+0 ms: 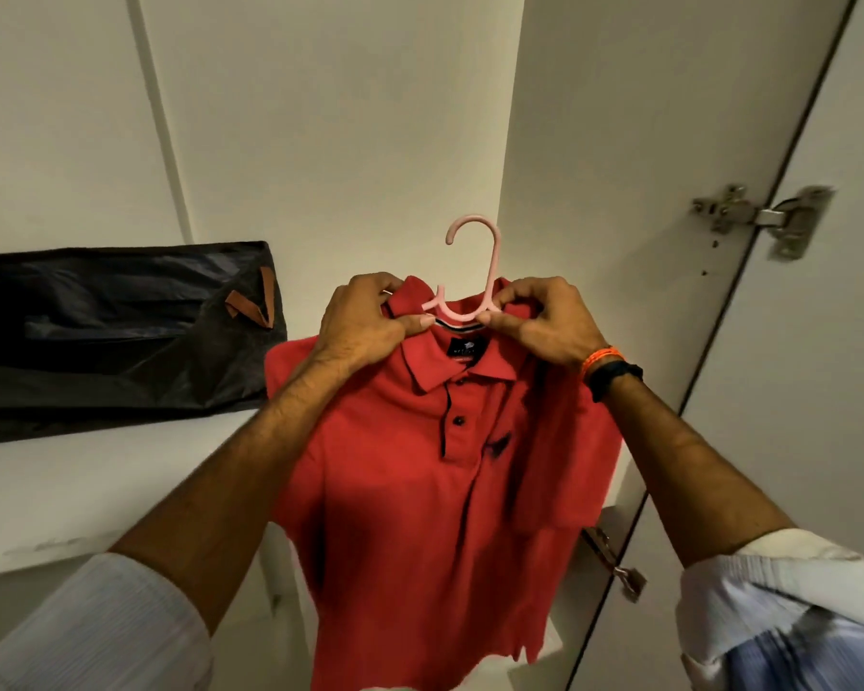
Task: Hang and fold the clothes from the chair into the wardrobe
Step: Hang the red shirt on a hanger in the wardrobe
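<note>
Shirt: red polo shirt (pixel 420 491) hangs in the middle of the view, in front of the open wardrobe, front side facing the camera; collar up, hem down near the bottom edge. Dark buttons on the placket, a dark label inside the neck.
Hanger: pink plastic hanger (pixel 475 271) sits inside the shirt's neck; hook rises clear above the collar with its open end curling left. Hook touches nothing — not on any rail in view.
Left hand: left hand (pixel 365 321) grips the left side of the collar, fingers curled over the cloth, thumb pressed along the neck edge just beside the hanger.
Right hand: right hand (pixel 539 321) pinches the right side of the collar and the hanger's shoulder together, thumb and forefinger clamped, other fingers curled behind.
Wrist: orange band and a black band (pixel 612 369) on the right wrist; pale sleeves rolled back on both arms.
Shelf: white wardrobe shelf (pixel 96 486) at the left, behind and beside the shirt's left shoulder.
Bag: dark flat bag (pixel 111 336) lies on the shelf against the back wall, with brown straps (pixel 253 304) at its right end; it sits just left of the shirt — contact between the two cannot be told.
Door: white wardrobe door (pixel 794 391) stands open at the right; upper metal hinge (pixel 764 216) far right, a lower hinge (pixel 614 561) partly behind the shirt's right sleeve.
</note>
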`<state>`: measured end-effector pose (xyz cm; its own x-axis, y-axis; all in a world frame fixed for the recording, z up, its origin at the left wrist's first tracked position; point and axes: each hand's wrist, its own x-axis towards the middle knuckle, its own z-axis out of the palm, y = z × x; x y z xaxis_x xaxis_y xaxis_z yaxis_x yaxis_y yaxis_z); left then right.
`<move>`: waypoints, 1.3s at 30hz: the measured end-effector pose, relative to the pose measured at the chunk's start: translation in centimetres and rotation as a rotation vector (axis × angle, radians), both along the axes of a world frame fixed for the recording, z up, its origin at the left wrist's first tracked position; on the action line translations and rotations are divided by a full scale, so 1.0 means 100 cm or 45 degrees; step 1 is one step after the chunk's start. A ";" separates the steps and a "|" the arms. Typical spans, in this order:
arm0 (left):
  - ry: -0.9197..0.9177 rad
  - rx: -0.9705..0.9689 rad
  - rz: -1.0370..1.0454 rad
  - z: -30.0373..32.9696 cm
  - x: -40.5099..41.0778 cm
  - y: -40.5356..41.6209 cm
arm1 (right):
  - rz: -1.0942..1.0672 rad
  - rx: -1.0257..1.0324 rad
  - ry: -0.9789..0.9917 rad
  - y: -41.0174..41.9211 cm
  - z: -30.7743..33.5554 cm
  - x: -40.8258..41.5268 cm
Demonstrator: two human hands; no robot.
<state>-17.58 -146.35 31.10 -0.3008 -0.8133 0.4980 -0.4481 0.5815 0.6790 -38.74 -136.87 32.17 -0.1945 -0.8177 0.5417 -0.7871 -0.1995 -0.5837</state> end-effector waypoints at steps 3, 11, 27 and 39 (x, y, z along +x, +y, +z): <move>-0.071 -0.032 0.016 -0.001 0.012 0.056 | 0.034 0.083 0.095 0.050 -0.004 0.007; -0.148 0.038 -0.052 -0.015 0.057 0.170 | 0.187 0.064 -0.005 0.149 -0.029 0.048; 0.020 0.223 -0.081 -0.059 0.160 0.245 | 0.087 0.135 -0.097 0.236 -0.052 0.145; -0.050 0.373 -0.228 -0.107 0.232 0.262 | 0.054 0.264 -0.136 0.288 -0.073 0.184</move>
<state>5.64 -120.20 20.42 -0.4660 -0.8526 0.2364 -0.3859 0.4363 0.8129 -20.33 -108.04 24.88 -0.2049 -0.9181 0.3392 -0.7121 -0.0979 -0.6952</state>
